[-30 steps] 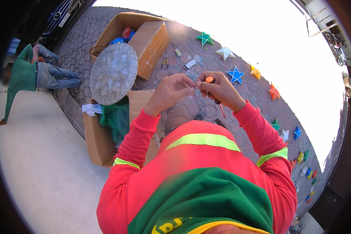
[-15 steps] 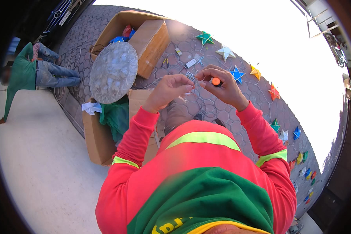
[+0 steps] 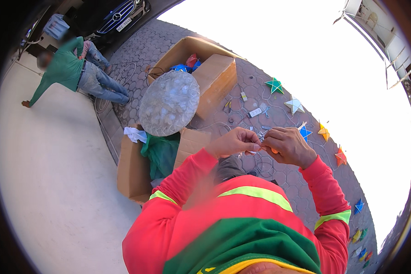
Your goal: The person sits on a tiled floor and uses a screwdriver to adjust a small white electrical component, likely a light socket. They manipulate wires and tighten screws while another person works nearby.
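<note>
- The left hand (image 3: 235, 142) and the right hand (image 3: 287, 146) met at the centre of the frame, both pinching a small clear part (image 3: 260, 135) (details too small to tell).
- A clear round bag (image 3: 169, 102) lay at upper left of them, on cardboard boxes (image 3: 214, 77).

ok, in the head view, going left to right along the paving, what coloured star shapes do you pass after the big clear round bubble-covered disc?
Clear round bubble-covered disc → green star → white star → blue star → orange star → red-orange star.
</note>
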